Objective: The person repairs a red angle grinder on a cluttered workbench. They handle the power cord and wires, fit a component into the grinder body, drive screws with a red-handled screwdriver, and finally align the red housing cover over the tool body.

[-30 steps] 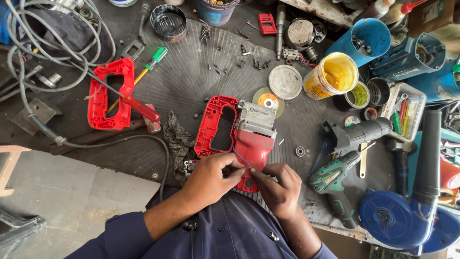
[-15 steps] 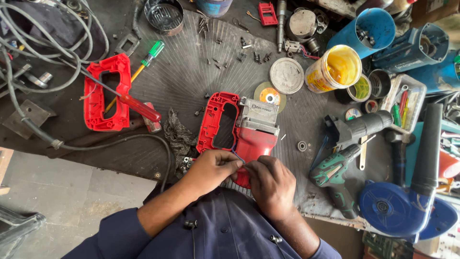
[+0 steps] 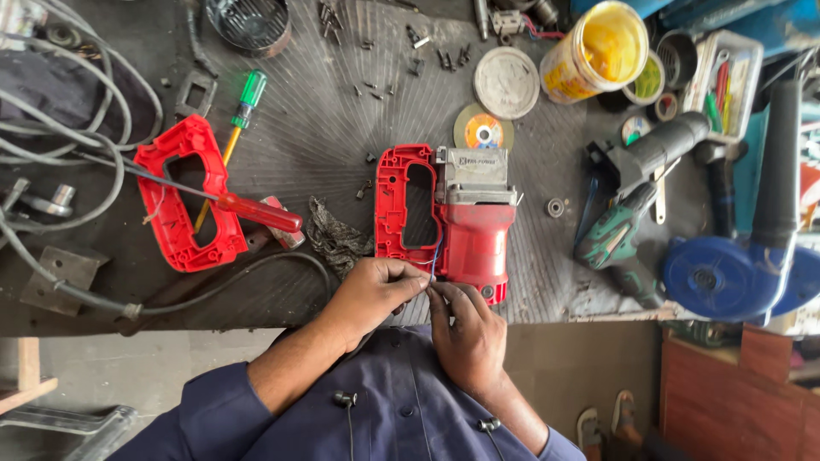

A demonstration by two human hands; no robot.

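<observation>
A red power tool body (image 3: 461,226) with a grey metal head lies opened on the dark workbench (image 3: 333,128). My left hand (image 3: 371,294) and my right hand (image 3: 465,333) meet at its near end, fingertips pinching a thin blue wire (image 3: 433,263) that runs out of the tool. The tool's detached red handle cover (image 3: 184,196) lies to the left, with a red-handled screwdriver (image 3: 256,212) across it and a green-handled screwdriver (image 3: 243,107) beside it.
Several loose screws (image 3: 401,51), a grey disc (image 3: 506,81), a yellow tub (image 3: 594,51), a green drill (image 3: 632,230), a blue blower (image 3: 743,265) and grey cables (image 3: 77,111) crowd the bench. A dirty rag (image 3: 337,239) lies beside the tool.
The view has moved closer and shifted. My hands have stayed at the tool's near end, fingers now drawn together on the thin blue wire.
</observation>
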